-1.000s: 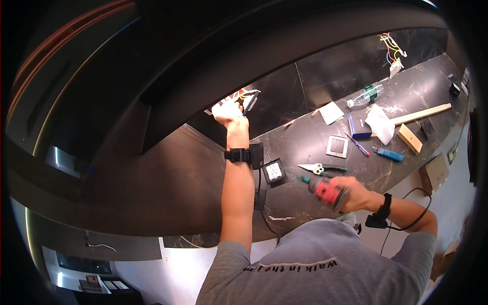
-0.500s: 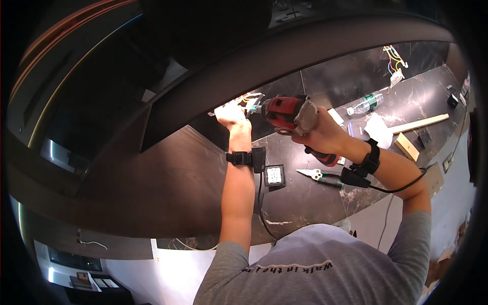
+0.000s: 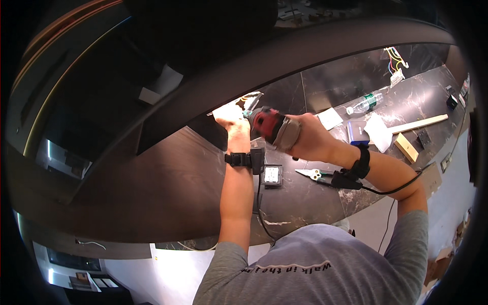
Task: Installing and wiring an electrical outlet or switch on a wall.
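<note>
Right hand clamped around red-and-grey cordless power driver, its tip aimed at the wall opening above the dark marble counter. Left hand raised at the same opening; finger state indeterminate. White outlet lies on counter below.

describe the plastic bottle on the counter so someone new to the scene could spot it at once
Start at the dark marble countertop and look toward its far right end. The clear plastic bottle lies on its side there, just beyond a white paper sheet. It is the only see-through, green-labelled thing among the flat items nearby.
</note>
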The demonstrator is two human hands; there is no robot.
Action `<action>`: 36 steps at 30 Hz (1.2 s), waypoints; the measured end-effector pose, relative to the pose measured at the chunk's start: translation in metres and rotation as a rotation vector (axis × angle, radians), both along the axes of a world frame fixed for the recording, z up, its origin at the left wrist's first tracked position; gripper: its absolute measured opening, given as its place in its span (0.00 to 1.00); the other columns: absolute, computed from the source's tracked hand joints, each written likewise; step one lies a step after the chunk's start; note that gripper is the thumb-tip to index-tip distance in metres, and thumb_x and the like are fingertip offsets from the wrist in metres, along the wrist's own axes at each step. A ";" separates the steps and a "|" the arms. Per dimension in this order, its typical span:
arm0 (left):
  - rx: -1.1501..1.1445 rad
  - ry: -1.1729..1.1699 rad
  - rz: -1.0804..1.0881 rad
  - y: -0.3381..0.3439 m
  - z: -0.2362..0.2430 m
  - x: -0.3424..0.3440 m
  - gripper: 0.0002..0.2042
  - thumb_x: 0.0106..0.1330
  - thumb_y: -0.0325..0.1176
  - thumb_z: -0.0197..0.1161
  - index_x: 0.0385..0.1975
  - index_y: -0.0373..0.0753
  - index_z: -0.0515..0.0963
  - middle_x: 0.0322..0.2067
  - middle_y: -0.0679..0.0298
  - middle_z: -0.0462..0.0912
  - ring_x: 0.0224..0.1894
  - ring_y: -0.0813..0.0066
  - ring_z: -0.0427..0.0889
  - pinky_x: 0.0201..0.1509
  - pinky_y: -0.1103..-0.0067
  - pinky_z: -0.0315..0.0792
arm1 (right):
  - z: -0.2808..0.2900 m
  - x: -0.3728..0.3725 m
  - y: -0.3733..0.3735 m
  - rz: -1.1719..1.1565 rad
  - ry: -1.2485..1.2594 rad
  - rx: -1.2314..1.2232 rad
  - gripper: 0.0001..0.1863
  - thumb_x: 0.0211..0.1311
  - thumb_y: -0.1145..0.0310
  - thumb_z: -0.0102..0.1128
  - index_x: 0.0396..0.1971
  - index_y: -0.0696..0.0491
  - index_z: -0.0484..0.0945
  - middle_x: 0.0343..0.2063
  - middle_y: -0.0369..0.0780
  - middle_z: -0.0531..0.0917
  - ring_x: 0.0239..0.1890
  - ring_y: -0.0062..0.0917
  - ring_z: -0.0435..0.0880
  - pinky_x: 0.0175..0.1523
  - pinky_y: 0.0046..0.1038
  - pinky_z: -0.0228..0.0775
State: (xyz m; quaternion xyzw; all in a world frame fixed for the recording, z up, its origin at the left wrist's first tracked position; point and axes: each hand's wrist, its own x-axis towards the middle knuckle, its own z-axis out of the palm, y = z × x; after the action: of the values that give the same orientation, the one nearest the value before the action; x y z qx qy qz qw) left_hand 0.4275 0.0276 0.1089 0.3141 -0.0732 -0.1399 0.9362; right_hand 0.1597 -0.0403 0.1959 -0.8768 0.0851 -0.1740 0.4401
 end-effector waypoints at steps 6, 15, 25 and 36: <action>0.010 -0.008 -0.011 0.007 -0.005 -0.005 0.12 0.72 0.40 0.46 0.26 0.45 0.69 0.21 0.70 0.70 0.18 0.78 0.69 0.18 0.81 0.64 | 0.008 0.005 0.006 -0.012 0.058 -0.052 0.20 0.46 0.66 0.72 0.41 0.53 0.79 0.22 0.43 0.85 0.27 0.35 0.87 0.34 0.31 0.77; 0.009 -0.026 -0.012 0.012 -0.006 -0.003 0.12 0.71 0.39 0.46 0.25 0.45 0.69 0.21 0.70 0.70 0.17 0.78 0.68 0.18 0.81 0.64 | 0.015 0.004 0.007 -0.012 0.041 -0.005 0.19 0.46 0.59 0.71 0.38 0.53 0.82 0.27 0.47 0.86 0.35 0.42 0.86 0.43 0.35 0.78; 0.000 -0.038 -0.023 0.015 -0.011 -0.003 0.12 0.71 0.39 0.47 0.25 0.45 0.69 0.21 0.70 0.70 0.17 0.78 0.68 0.17 0.81 0.63 | 0.009 0.008 0.001 0.017 0.034 -0.040 0.19 0.46 0.60 0.70 0.38 0.53 0.81 0.27 0.46 0.86 0.35 0.42 0.86 0.43 0.34 0.79; 0.000 -0.058 -0.031 0.012 -0.009 0.002 0.11 0.71 0.38 0.47 0.24 0.45 0.69 0.20 0.71 0.70 0.16 0.78 0.67 0.17 0.81 0.63 | 0.003 0.013 -0.001 0.020 0.024 -0.071 0.19 0.46 0.60 0.71 0.38 0.54 0.81 0.28 0.46 0.86 0.35 0.43 0.86 0.43 0.35 0.79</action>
State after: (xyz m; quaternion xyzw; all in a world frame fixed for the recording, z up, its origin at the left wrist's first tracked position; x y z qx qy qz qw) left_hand 0.4293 0.0396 0.0999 0.3171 -0.1053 -0.1451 0.9313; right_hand 0.1727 -0.0418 0.1987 -0.8947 0.0755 -0.1618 0.4094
